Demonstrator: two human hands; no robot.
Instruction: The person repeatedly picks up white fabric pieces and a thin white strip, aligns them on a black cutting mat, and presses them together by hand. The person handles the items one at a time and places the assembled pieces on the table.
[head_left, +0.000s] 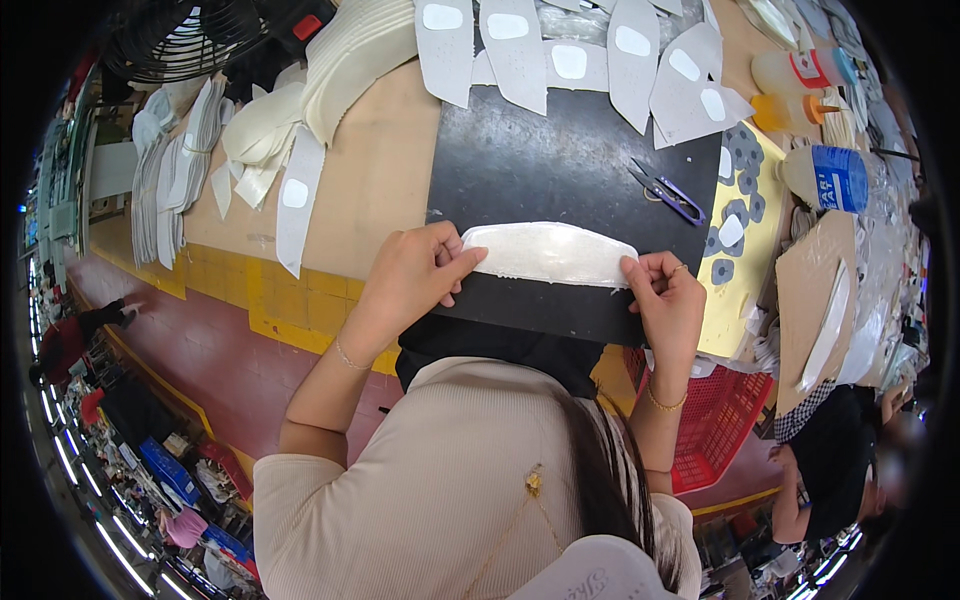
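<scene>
A curved white fabric piece [550, 253] is stretched level between my two hands, over the near edge of a black work mat [520, 150]. My left hand [425, 265] pinches its left end between thumb and fingers. At the other end, my right hand [664, 290] grips it the same way, thumb on top. Purple-handled thread snips [678, 198] lie on the mat beyond my right hand. Grey cut pieces with white patches [512, 60] overlap the mat's far edge. To the right of the mat is a yellow sheet [745, 270] bearing several dark grey pieces [722, 270].
Cream curved pieces [350, 60] and grey strips [300, 200] lie at left, near a black fan [185, 35]. Bottles, one blue-labelled [835, 178], stand at right by a cardboard sheet [815, 300]. A red basket [710, 420] sits below the table; another person [835, 460] is at lower right.
</scene>
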